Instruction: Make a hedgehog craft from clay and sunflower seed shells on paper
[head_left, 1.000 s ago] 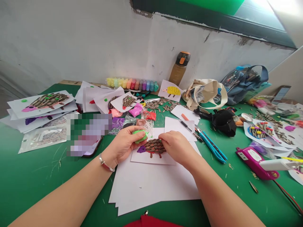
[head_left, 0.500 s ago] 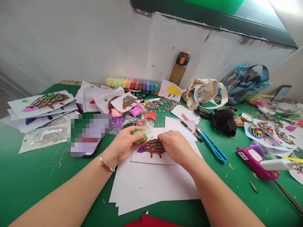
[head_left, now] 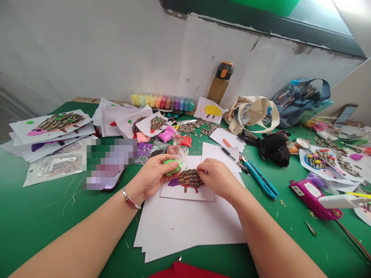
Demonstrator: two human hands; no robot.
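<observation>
The left hand pinches a bright green, clay-like lump between thumb and fingers; the right hand has its fingers curled together at the right end of a purple-headed hedgehog of striped seeds, whether gripping anything I cannot tell. The hedgehog's small white card lies on larger white paper sheets, below a brown-tinted, black-lidded bottle by the wall

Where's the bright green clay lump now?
In the head view, just left of centre, the bright green clay lump is held in the left hand, beside the purple-headed seed hedgehog on white paper.
</observation>
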